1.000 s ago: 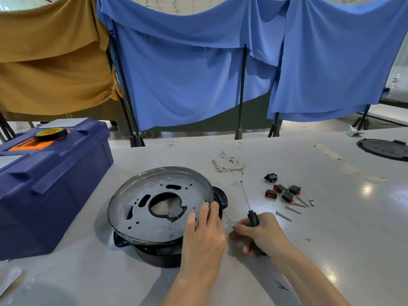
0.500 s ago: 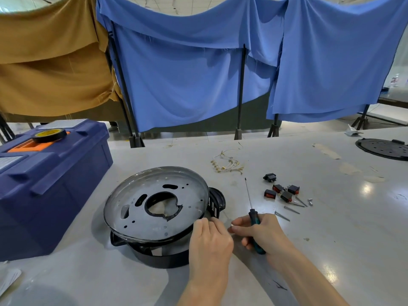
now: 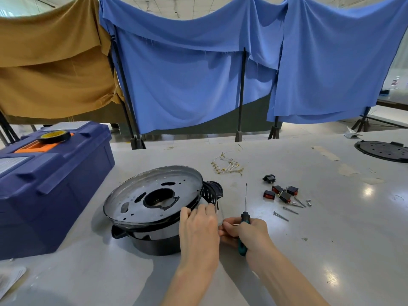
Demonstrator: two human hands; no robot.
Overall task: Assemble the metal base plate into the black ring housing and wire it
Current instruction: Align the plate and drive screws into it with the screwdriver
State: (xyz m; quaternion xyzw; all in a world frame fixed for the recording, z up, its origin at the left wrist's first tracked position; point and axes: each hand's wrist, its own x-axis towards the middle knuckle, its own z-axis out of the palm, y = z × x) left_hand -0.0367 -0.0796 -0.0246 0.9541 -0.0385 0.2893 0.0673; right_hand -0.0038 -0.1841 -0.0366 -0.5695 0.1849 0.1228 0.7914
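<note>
A round metal base plate (image 3: 141,202) with a centre hole lies tilted on top of the black ring housing (image 3: 154,244), its near edge raised above the housing's rim. My left hand (image 3: 198,228) grips the plate's right near edge. My right hand (image 3: 245,233) holds a green-handled screwdriver (image 3: 244,219), shaft pointing away from me, just right of the left hand. A bundle of thin wires (image 3: 227,165) with gold terminals lies behind on the table.
A blue toolbox (image 3: 50,184) with a tape roll (image 3: 54,135) stands at the left. Several black and red switches (image 3: 280,192) and loose screws (image 3: 291,207) lie to the right. A black perforated disc (image 3: 382,150) sits at the far right. Blue and tan cloths hang behind.
The plate's near right edge has been lifted, so it now tilts on the housing. My left hand slid from on top of the plate to its rim. My right hand stayed put.
</note>
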